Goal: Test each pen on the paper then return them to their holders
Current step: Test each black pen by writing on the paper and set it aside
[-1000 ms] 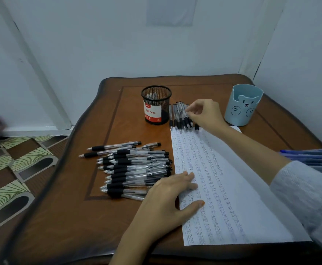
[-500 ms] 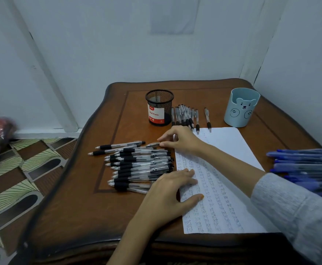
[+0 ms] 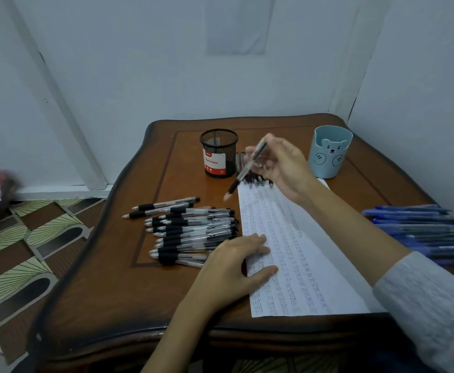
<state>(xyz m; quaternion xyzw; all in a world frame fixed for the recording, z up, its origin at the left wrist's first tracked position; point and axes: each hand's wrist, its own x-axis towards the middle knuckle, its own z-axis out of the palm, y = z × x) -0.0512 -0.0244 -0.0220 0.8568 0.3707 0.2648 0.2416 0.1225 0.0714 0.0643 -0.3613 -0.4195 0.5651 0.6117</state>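
Right, the right hand (image 3: 282, 165) pinched a black pen (image 3: 247, 168) mid-frame, tip down near the top-left corner of the paper (image 3: 287, 238); the left hand (image 3: 236, 262) lay flat, fingers straight, pinning it. Best bet was a light stroke on a bare patch.

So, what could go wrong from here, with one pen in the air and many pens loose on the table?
1. The right hand holds the black-grip pen in the air; it might slip into the pile of black pens.
2. The blue pens lie near the right edge of the table, close to the sleeve, which might push them off.
3. The left hand presses the paper only at its left edge, so the sheet might turn.
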